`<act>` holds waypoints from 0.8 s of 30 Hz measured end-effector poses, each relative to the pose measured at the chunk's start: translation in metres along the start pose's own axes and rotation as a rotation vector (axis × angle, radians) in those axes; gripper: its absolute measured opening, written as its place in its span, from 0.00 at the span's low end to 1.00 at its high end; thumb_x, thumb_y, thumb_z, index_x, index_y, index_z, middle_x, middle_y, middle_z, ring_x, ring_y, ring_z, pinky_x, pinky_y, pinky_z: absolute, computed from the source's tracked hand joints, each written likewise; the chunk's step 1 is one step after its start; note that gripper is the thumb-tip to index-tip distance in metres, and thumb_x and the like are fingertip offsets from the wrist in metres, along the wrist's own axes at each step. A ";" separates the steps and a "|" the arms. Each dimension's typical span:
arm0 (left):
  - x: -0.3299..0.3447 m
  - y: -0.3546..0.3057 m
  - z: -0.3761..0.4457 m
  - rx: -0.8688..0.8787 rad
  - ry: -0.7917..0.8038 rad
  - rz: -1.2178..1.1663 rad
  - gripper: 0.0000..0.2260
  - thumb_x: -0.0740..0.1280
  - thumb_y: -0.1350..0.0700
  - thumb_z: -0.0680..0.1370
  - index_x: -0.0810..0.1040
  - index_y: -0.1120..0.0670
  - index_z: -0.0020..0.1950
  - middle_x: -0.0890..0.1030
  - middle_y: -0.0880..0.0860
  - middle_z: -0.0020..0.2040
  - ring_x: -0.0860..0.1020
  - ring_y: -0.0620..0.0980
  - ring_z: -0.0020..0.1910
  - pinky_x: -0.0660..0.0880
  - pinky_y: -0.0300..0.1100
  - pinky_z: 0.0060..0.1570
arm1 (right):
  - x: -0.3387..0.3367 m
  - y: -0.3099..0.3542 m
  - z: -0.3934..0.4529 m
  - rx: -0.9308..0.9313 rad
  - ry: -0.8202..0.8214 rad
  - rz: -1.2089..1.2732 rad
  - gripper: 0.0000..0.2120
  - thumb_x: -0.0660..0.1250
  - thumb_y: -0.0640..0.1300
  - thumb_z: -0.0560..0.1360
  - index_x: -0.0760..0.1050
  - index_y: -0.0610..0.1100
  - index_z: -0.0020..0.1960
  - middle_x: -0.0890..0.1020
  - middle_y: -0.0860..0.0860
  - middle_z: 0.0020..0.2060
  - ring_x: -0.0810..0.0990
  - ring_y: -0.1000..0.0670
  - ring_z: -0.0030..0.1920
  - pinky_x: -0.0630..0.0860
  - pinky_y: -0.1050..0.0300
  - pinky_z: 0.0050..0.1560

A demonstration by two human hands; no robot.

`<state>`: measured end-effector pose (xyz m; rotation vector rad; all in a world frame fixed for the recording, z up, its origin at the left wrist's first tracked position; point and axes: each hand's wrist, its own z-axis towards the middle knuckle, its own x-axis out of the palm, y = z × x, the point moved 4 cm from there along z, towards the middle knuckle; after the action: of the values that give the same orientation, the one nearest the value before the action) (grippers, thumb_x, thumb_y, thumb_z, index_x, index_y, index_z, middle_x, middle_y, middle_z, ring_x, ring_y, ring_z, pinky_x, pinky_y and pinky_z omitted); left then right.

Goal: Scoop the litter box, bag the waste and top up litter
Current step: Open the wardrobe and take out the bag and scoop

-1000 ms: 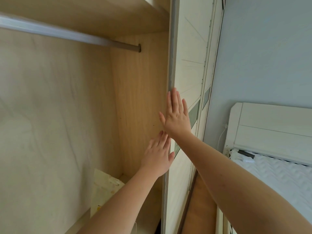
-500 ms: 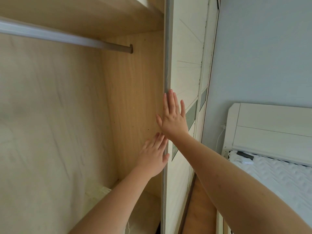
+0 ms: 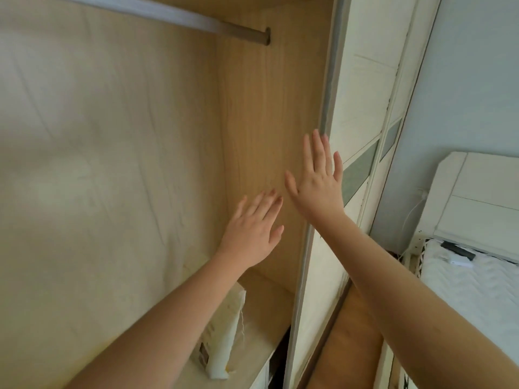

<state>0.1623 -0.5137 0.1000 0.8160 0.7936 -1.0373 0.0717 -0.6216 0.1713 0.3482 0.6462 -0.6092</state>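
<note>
I see the open wardrobe, its door slid right. My right hand spreads flat by the door edge; my left hand hovers open, empty. A pale bag stands on the shelf below.

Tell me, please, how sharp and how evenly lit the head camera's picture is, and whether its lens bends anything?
Head view: soft daylight, no glare; the left hand and right hand look slightly motion-smeared, the wardrobe's back panel washed out and blurry; the wide lens bows the sliding door's edge and tilts the hanging rail; the bag is soft.
</note>
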 end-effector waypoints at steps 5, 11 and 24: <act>0.004 0.038 -0.050 -0.202 0.063 0.048 0.29 0.46 0.38 0.80 0.55 0.50 0.79 0.53 0.51 0.80 0.48 0.52 0.79 0.49 0.59 0.75 | 0.031 0.045 -0.040 -0.135 0.115 0.065 0.30 0.49 0.59 0.81 0.52 0.45 0.78 0.51 0.47 0.78 0.44 0.48 0.78 0.44 0.44 0.76; 0.024 0.085 -0.132 -0.409 0.105 0.110 0.30 0.47 0.38 0.80 0.57 0.50 0.78 0.56 0.52 0.79 0.48 0.52 0.79 0.45 0.56 0.76 | 0.072 0.104 -0.069 -0.220 0.245 0.187 0.25 0.48 0.55 0.82 0.56 0.48 0.77 0.55 0.47 0.77 0.46 0.47 0.78 0.44 0.44 0.75; 0.106 0.153 -0.272 -0.805 0.308 0.060 0.30 0.49 0.40 0.79 0.53 0.48 0.79 0.52 0.50 0.80 0.46 0.51 0.79 0.44 0.57 0.76 | 0.130 0.233 -0.161 -0.383 0.513 0.357 0.26 0.46 0.55 0.82 0.51 0.49 0.78 0.52 0.49 0.78 0.44 0.48 0.78 0.44 0.45 0.76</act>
<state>0.2925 -0.2775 -0.0898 0.2947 1.3196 -0.4580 0.2269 -0.4181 -0.0077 0.2498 1.1413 -0.0390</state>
